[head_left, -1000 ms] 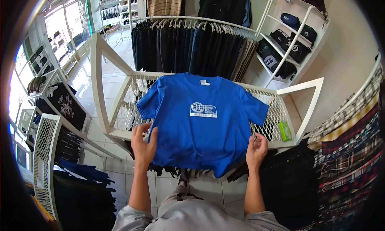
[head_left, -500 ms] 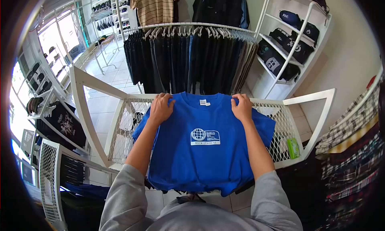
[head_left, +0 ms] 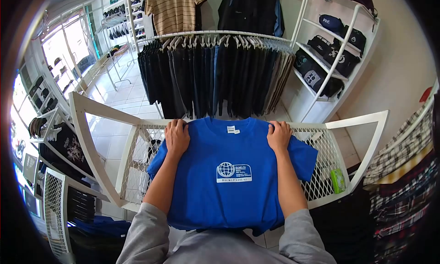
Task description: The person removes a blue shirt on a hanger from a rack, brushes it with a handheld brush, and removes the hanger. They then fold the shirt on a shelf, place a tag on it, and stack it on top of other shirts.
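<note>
a: ok, what are the fingers up to?

b: bent over the top of the shirt [head_left: 224, 202]. left hand [head_left: 177, 138] is on the shoulder to the left of the collar, right hand [head_left: 279, 136] on the shoulder to the right. both touch the cloth, but can't tell if they're pinching it or just resting (fingertips point away from us, so the undersides are hidden).

a: and the shirt itself?

b: blue, print [head_left: 234, 172] facing up, a white globe plus "backup visual". neck label [head_left: 233, 129] shows between the hands. it's laid across the white mesh stand [head_left: 357, 119], short sleeves spread to either side, hem toward the person. lower part's a bit wrinkled.

a: anything else on the stand?

b: yeah, a green pack [head_left: 338, 180] near its right end, apart from the shirt.

a: and further out?

b: grey sleeves [head_left: 144, 229] on the forearms, trousers [head_left: 215, 76] hanging in a row past the stand, a striped top [head_left: 176, 12] above them, plaid shirts [head_left: 408, 204] far right, and a shelf [head_left: 337, 53] of bags back right.
</note>
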Motion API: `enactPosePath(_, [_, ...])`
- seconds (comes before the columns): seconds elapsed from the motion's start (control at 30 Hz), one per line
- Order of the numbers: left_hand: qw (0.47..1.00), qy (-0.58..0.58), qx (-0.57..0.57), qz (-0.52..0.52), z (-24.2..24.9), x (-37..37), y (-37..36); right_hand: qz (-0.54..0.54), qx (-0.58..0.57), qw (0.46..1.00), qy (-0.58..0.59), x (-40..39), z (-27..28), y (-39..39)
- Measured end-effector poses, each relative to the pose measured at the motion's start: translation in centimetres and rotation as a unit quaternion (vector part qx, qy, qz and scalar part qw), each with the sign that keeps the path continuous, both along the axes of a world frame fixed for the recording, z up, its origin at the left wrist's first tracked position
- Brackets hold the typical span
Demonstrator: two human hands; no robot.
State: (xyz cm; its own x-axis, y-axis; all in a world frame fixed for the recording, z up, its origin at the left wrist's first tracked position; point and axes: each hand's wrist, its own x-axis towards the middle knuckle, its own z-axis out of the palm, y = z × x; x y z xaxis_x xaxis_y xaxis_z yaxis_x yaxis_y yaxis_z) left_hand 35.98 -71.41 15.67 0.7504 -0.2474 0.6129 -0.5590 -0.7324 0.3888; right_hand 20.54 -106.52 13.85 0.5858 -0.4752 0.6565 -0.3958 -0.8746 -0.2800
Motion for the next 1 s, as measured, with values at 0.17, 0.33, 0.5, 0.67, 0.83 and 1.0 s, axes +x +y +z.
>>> enactPosePath(0.17, [1.0, -0.01, -0.009, -0.016, 0.3, 0.2, 0.1, 0.02, -0.011, 0.999, 0.022, -0.3, 0.9, 0.5])
enactPosePath(0.33, [0.998, -0.027, -0.057, -0.03, 0.5, 0.2, -0.3, 0.093, -0.007, 0.992, -0.081, -0.1, 1.8, 0.6])
enactPosePath(0.5, [0.986, -0.051, -0.144, -0.064, 3.8, -1.6, 0.3, 0.159, 0.009, 0.979, -0.131, -1.5, 4.7, 0.5])
enactPosePath(0.67, [0.987, -0.082, -0.14, -0.012, 10.7, -7.2, 2.9, 0.182, -0.004, 0.965, -0.188, -6.5, 11.0, 1.2])
enactPosePath(0.83, [0.976, -0.178, -0.129, 0.002, 16.3, -15.0, 6.4, 0.236, -0.081, 0.941, -0.227, -13.6, 17.1, 2.0])
enactPosePath(1.0, [0.952, -0.268, -0.148, 0.026, 19.4, -25.7, 10.2, 0.275, -0.058, 0.928, -0.246, -22.0, 20.3, 4.3])
